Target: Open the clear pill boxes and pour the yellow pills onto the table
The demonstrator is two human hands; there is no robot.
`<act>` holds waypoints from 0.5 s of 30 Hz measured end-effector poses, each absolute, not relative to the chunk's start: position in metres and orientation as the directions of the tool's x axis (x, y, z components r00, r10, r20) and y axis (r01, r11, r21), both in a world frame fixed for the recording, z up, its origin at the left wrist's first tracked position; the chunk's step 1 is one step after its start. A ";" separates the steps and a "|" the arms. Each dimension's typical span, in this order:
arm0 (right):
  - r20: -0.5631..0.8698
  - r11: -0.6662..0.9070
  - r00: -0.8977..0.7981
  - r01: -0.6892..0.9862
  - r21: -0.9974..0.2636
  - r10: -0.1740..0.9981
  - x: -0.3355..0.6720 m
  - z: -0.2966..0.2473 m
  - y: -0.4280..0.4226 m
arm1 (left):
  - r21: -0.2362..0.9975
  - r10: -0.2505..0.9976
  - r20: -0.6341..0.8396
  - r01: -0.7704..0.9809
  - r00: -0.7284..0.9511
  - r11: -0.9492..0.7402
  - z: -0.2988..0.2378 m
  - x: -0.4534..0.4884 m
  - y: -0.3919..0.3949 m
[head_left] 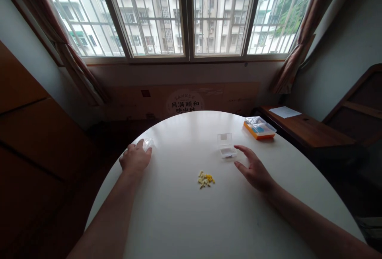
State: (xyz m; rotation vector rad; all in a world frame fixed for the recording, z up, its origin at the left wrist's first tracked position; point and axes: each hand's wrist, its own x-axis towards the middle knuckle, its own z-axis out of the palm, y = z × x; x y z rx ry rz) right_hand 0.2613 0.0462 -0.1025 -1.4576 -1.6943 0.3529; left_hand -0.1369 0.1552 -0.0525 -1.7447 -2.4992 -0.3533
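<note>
My left hand [135,158] rests on the white round table [185,219] near its left edge, fingers curled over a small clear plastic piece [148,143]. My right hand [253,169] hovers open, fingers spread, just right of a small clear box [226,146] with its lid standing up. A little pile of yellow and white pieces [205,179] lies between my hands, touched by neither.
An orange tray with a clear lid and blue contents [259,128] sits at the table's far right. A wooden side table [307,127] with a sheet of paper [285,111] stands to the right. Barred windows and curtains lie beyond.
</note>
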 end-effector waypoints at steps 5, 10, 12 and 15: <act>0.333 0.195 0.029 0.761 -0.619 0.942 0.265 -0.089 0.059 | 0.199 0.892 0.236 0.918 -0.386 0.344 -0.052 -0.138 0.153; 0.238 0.105 0.040 0.817 -0.567 0.971 0.273 -0.088 0.081 | 0.253 0.876 0.319 0.923 -0.363 0.290 -0.054 -0.140 0.153; 0.233 0.124 0.008 0.828 -0.547 0.973 0.272 -0.089 0.087 | 0.290 0.858 0.368 0.921 -0.357 0.259 -0.054 -0.141 0.153; 0.232 0.160 -0.042 0.842 -0.515 0.972 0.265 -0.087 0.095 | 0.341 0.834 0.419 0.914 -0.359 0.222 -0.055 -0.143 0.154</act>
